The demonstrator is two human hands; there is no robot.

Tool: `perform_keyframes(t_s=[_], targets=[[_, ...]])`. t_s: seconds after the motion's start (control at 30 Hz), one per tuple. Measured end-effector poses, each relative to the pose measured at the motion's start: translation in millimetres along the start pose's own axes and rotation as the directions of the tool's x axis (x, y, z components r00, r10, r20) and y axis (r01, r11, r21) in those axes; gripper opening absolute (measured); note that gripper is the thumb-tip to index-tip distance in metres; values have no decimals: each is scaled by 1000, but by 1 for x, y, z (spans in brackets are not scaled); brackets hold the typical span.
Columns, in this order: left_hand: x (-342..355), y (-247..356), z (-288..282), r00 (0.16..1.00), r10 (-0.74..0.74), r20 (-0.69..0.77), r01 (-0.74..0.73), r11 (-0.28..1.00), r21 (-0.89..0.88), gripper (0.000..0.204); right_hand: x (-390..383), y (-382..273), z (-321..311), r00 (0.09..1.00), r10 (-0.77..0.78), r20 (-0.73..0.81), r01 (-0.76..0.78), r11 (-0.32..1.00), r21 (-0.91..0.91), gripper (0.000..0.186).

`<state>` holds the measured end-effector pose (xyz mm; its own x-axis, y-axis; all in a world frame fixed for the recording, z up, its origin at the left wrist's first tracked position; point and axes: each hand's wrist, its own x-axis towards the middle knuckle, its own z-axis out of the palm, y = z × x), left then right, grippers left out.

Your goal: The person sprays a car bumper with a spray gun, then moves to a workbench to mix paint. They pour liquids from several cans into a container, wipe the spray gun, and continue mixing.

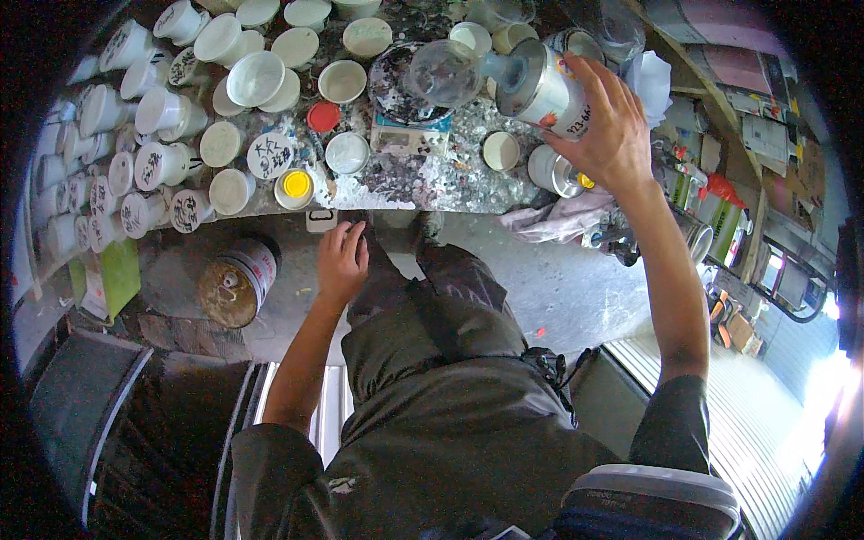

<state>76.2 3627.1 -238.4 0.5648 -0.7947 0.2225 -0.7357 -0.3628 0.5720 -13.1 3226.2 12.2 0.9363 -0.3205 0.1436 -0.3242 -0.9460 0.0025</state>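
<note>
My right hand (605, 126) is wrapped round a silver-white metal can (544, 88) with a printed label, at the far right of the bench. The can is tipped on its side to the left, and its translucent spout (506, 72) points at a clear plastic cup (445, 74). That cup is over a round, paint-splattered black plate (396, 94). Whether liquid runs from the spout, I cannot make out. My left hand (343, 261) hovers by the bench's front edge, its fingers loosely bent and slightly apart, holding nothing. Just above its fingertips is a small pale panel (321, 220).
Many lidded white tubs (162, 110) crowd the left of the paint-stained bench (423, 189). A red lid (324, 117) and a tub with a yellow cap (295, 185) lie nearer. An open tin (553, 171) and a rag (562, 216) are at right. A metal drum (238, 283) stands below.
</note>
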Motion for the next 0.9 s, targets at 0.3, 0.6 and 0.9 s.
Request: perform_keyframes(t_s=[0.3,0.6,0.9], targets=[[-9,1,-4,999,-29,39,28,999,15,38,6,1,0,998,-24,54,29,996,-85,101],[-18,-2,-1,997,-53,57,53,999,1,39,14,2,-3,993,-95,74,109,974,-199,99],[-26,-5,-3,994,-74,76,75,997,-4,40,19,-1,-5,988,-119,98,140,961,-239,99]])
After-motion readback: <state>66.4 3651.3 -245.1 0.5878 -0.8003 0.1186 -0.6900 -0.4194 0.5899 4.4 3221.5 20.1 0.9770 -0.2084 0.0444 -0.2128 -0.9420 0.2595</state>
